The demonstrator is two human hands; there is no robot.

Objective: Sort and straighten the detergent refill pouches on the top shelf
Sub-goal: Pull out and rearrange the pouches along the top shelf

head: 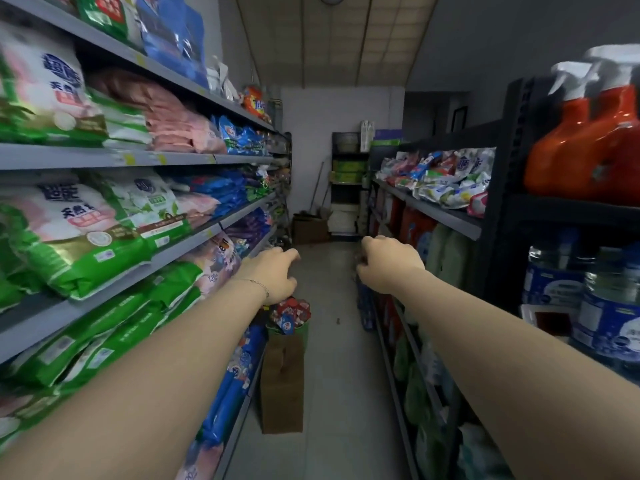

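Detergent refill pouches [169, 32], blue and green, stand on the top shelf [114, 46] of the left rack, at the upper left of the head view. Both my arms reach forward down the aisle, well below that shelf. My left hand [273, 275] hangs with loosely bent fingers beside the lower left shelves and holds nothing. My right hand [388, 263] is in mid-aisle with its fingers curled under; what lies inside them is hidden. Neither hand touches a pouch.
Green and pink bags [69, 230] fill the left rack's lower shelves. A brown paper bag [282, 382] full of packets stands on the floor by the left rack. The right rack holds orange spray bottles [585, 147], water bottles [595, 306] and small packets [446, 178]. Boxes close the aisle's far end.
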